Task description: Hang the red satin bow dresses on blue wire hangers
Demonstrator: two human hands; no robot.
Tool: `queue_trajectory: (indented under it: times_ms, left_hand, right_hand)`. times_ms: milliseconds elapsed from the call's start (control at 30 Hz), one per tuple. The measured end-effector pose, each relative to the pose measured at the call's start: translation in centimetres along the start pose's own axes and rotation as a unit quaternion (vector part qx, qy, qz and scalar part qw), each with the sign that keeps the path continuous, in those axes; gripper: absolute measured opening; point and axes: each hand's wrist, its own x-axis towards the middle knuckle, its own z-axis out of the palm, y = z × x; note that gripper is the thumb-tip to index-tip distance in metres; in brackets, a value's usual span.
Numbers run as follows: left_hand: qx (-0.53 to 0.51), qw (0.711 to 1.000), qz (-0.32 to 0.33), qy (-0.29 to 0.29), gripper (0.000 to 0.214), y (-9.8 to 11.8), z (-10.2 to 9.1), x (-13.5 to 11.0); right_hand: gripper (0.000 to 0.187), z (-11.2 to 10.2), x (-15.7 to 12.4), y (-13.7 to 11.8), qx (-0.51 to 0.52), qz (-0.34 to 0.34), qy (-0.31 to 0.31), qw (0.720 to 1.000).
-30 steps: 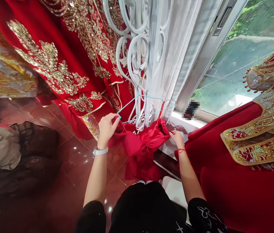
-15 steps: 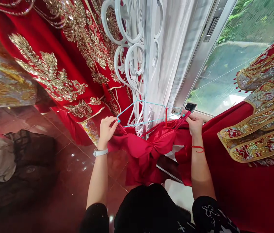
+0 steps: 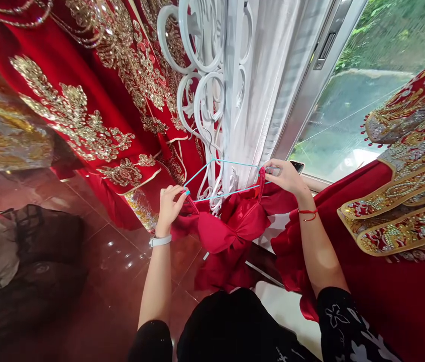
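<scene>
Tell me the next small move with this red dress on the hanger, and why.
Probably seat the red strap on the right end of the blue hanger: the right hand holds it at the wire, while the left hand pinches the other end and the red dress sags below.

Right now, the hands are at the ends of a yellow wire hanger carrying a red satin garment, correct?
No: the head view shows the wire hanger is light blue, not yellow. The red satin garment and the rest are right.
</scene>
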Motion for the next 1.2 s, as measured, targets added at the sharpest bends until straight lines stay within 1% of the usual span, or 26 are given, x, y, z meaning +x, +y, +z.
queue_trajectory:
  times_ms: [67, 100, 133, 200, 233, 267, 300, 333, 400, 433, 467, 500, 533, 567, 600, 633, 700, 733, 767, 867, 933, 1033, 1100, 1133, 1200]
  left_hand:
    - [0.007, 1.0, -0.002, 0.004, 0.025, -0.2, 0.0, 0.0]
    - [0.012, 1.0, -0.003, 0.007, 0.025, -0.3, -0.1, 0.0]
    - [0.015, 1.0, -0.003, 0.011, 0.025, -0.4, -0.2, 0.0]
    - [0.023, 1.0, -0.007, 0.018, 0.024, -0.4, -0.3, 0.0]
    - [0.027, 0.999, -0.01, 0.02, 0.024, -0.3, -0.4, 0.0]
    - [0.032, 0.999, -0.012, 0.026, 0.024, -0.2, -0.3, 0.0]
    - [0.037, 0.998, -0.015, 0.039, 0.024, 0.0, -0.2, -0.2]
    - [0.04, 0.997, -0.02, 0.06, 0.025, 0.1, 0.0, -0.4]
    - [0.032, 0.991, -0.037, 0.123, 0.033, 0.3, 0.8, -1.1]
    - [0.018, 0.986, -0.049, 0.158, 0.043, 0.3, 1.2, -1.7]
    - [-0.006, 0.98, -0.065, 0.189, 0.055, 0.1, 1.7, -2.4]
    - [-0.038, 0.973, -0.083, 0.212, 0.066, -0.2, 2.1, -3.2]
    - [-0.075, 0.966, -0.1, 0.225, 0.076, -0.7, 2.4, -4.1]
    - [-0.117, 0.96, -0.116, 0.224, 0.083, -1.3, 2.6, -5.1]
    - [-0.161, 0.956, -0.127, 0.21, 0.086, -1.9, 2.6, -6.1]
    - [-0.199, 0.954, -0.134, 0.182, 0.086, -2.5, 2.6, -7.0]
    - [-0.248, 0.952, -0.141, 0.111, 0.077, -3.5, 2.3, -8.7]
    - [-0.258, 0.951, -0.148, 0.089, 0.07, -3.9, 2.2, -9.3]
    - [-0.261, 0.949, -0.159, 0.084, 0.066, -4.1, 2.1, -9.8]
    - [-0.265, 0.933, -0.206, 0.132, 0.066, -4.1, 2.7, -10.6]
    - [-0.279, 0.92, -0.231, 0.147, 0.069, -4.0, 3.4, -10.9]
    - [-0.291, 0.905, -0.263, 0.162, 0.057, -3.8, 3.9, -11.1]
    - [-0.282, 0.898, -0.275, 0.194, 0.047, -3.6, 3.2, -10.9]
    - [-0.272, 0.9, -0.271, 0.206, 0.043, -3.4, 2.5, -10.5]
    - [-0.241, 0.918, -0.242, 0.203, 0.036, -2.9, 0.3, -9.0]
  right_hand:
    - [0.014, 0.4, -0.4, 0.2, -0.09, -0.018, -0.005, 0.996]
    - [0.018, 0.8, -0.7, 0.0, -0.129, -0.025, 0.002, 0.991]
    - [0.025, 1.4, -1.0, -0.3, -0.159, -0.029, 0.023, 0.987]
    - [0.036, 3.7, -1.9, -1.7, -0.178, -0.031, 0.102, 0.978]
    - [0.036, 5.2, -2.2, -2.7, -0.162, -0.035, 0.141, 0.976]
    - [0.035, 7.1, -2.5, -3.8, -0.13, -0.041, 0.166, 0.977]
    - [0.032, 9.1, -2.6, -5.0, -0.087, -0.054, 0.156, 0.982]
    - [0.032, 11.3, -2.6, -6.2, -0.038, -0.071, 0.115, 0.99]
    - [0.039, 15.5, -2.0, -8.3, 0.041, -0.095, -0.018, 0.995]
    - [0.042, 17.4, -1.5, -9.0, 0.064, -0.093, -0.074, 0.991]
    - [0.044, 19.1, -0.9, -9.4, 0.077, -0.082, -0.115, 0.987]
    - [0.045, 20.5, -0.3, -9.7, 0.082, -0.065, -0.139, 0.985]
    - [0.044, 21.6, 0.1, -9.7, 0.084, -0.045, -0.151, 0.984]
    - [0.041, 22.4, 0.5, -9.6, 0.085, -0.026, -0.154, 0.984]
    - [0.038, 23.0, 0.7, -9.4, 0.088, -0.01, -0.153, 0.984]
    - [0.034, 23.4, 0.8, -9.2, 0.091, 0.002, -0.15, 0.985]
    - [0.025, 23.8, 0.7, -8.9, 0.1, 0.022, -0.14, 0.985]
    - [0.02, 24.0, 0.5, -8.9, 0.104, 0.032, -0.132, 0.985]
    - [0.016, 24.1, 0.3, -8.9, 0.109, 0.042, -0.123, 0.986]
    - [0.018, 24.5, -0.1, -9.3, 0.12, 0.062, -0.094, 0.986]
    - [0.02, 24.6, -0.2, -9.5, 0.127, 0.068, -0.081, 0.986]
    - [0.02, 24.4, -0.3, -9.5, 0.13, 0.072, -0.077, 0.986]
    - [0.02, 24.2, -0.5, -9.5, 0.127, 0.073, -0.076, 0.986]
    - [0.021, 24.1, -0.6, -9.4, 0.126, 0.073, -0.075, 0.987]
    - [0.02, 23.8, -0.8, -9.5, 0.126, 0.073, -0.074, 0.987]
